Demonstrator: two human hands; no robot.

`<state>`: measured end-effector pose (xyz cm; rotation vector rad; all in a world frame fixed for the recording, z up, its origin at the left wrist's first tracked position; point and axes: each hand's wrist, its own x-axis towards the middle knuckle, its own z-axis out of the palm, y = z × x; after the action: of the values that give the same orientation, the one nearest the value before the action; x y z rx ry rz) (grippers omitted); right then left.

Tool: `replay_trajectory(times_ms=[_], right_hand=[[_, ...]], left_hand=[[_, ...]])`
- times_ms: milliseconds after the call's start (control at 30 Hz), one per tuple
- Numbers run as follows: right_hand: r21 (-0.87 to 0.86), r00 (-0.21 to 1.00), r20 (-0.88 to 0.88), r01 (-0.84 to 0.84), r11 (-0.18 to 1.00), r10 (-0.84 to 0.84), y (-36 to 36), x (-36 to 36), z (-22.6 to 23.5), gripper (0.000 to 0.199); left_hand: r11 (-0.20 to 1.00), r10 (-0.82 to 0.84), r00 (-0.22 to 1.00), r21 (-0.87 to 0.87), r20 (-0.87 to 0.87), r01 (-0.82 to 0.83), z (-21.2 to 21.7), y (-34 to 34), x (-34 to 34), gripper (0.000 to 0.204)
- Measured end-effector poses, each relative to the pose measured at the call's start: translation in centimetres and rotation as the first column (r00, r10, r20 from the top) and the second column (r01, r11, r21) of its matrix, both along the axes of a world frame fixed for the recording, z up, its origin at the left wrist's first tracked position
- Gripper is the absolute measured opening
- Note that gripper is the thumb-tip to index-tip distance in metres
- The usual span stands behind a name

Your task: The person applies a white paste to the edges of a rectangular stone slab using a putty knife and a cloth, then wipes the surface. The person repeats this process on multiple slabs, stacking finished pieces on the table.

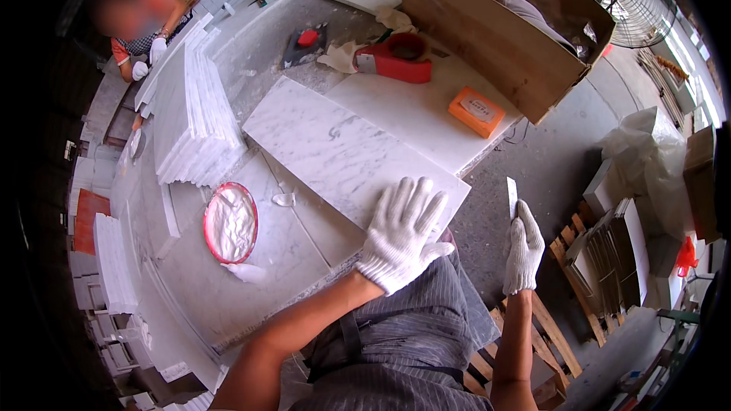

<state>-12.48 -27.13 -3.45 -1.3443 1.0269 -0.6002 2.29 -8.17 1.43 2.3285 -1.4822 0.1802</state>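
- Fingers of the left hand (402,240) spread wide, flat on the marble slab's (327,141) near end; those of the right hand (524,247), beyond the slab's right end, pinch a thin pale strip (512,194), its lower end hidden.
- Left of the slab: red-rimmed bowl (206,222), white paste inside.
- Slab: white, grey-veined, rectangular, partly covered by the glove.
- Behind the slab: red tape dispenser (403,70); farther right, orange box (461,113), its label's print too small to read.

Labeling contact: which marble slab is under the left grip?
The grey-veined slab lying diagonally, its near end under the left grip; the adjoining pale slab bears the orange box; stacked slabs are farther left.
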Motion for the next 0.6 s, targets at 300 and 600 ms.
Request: replay_trajectory(times_ms=[300,600], right_hand=[[-0.024,0.998,0.000,0.069,0.997,-0.069,0.4,-0.9,-0.5,0.039],[-0.053,0.993,-0.024,0.113,0.992,-0.114,0.8,-1.4,0.5,0.037]], left_hand=[[0.985,-0.039,0.998,0.164,-0.059,0.048,-0.9,-8.4,4.4,0.054],[0.870,0.400,0.855,0.156,0.330,-0.467,-1.4,-5.4,16.9,0.045]])
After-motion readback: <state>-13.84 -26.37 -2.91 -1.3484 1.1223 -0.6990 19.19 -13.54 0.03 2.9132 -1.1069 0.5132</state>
